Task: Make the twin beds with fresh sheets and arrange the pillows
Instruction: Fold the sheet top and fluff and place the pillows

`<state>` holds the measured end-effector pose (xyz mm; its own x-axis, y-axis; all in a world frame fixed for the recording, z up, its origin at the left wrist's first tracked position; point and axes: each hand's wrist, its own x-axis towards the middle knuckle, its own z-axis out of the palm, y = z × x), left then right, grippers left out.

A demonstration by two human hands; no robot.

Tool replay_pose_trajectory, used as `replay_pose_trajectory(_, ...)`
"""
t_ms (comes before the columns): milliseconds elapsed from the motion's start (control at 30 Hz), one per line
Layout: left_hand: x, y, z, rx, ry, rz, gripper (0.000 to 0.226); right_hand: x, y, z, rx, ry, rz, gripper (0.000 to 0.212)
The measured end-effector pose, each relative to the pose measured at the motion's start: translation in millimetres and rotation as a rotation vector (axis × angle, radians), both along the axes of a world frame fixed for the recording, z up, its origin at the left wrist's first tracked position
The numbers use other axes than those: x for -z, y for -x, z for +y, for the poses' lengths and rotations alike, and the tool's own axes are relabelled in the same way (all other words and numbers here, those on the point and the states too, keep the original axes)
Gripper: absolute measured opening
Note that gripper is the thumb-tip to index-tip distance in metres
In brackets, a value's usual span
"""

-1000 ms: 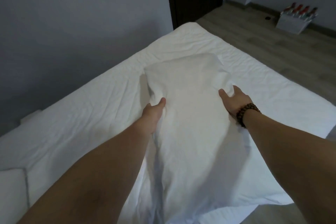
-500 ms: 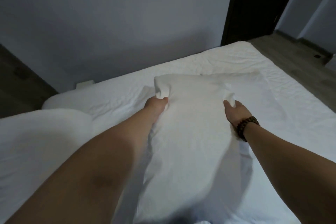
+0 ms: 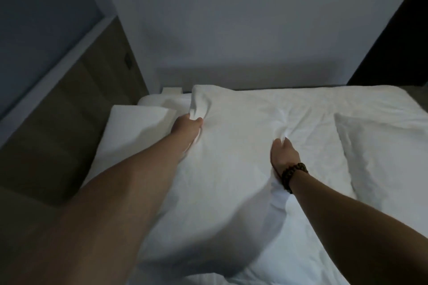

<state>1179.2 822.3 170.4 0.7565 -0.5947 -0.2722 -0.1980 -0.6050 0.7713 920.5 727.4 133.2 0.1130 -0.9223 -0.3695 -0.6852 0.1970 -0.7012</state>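
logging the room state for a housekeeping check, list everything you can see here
held pillow: 1, white, middle of the bed, gripped by both hands
left pillow: 1, white, lying at the bed's left end
right pillow: 1, white, lying on the bed at right
bed sheet: 1, white, creased, covering the bed
wall: 1, grey, behind the bed
wood-grain surface: 1, brown, left of the bed
door: 1, dark, far right
bead bracelet: 1, dark, on the right wrist
left hand: 1, grips the held pillow's far left corner
right hand: 1, pinches the held pillow's fabric
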Motion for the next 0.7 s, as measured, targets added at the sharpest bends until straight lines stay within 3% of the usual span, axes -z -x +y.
replay_pose_trajectory(333,-4.1,-181.3,102.6,-0.184,-0.024,-0.068,0.05,-6.6,-196.4,75.4,-0.177,0.031,-0.08,0.047)
replay_pose_trajectory(567,4.2,-279.0,155.3,-0.331,-0.046,-0.174,0.05,-3.5,-298.3,113.0,-0.319,-0.022,-0.153,0.057)
replay_pose_trajectory(633,16.8,-298.2,173.1,-0.376,-0.129,-0.213,0.053,8.5,-314.8,123.5,-0.461,-0.08,-0.069,0.065)
replay_pose_trajectory(700,36.4,-305.9,191.3,-0.392,-0.3,-0.224,0.064,23.5,-322.5,132.3,-0.687,-0.132,0.164,0.075)
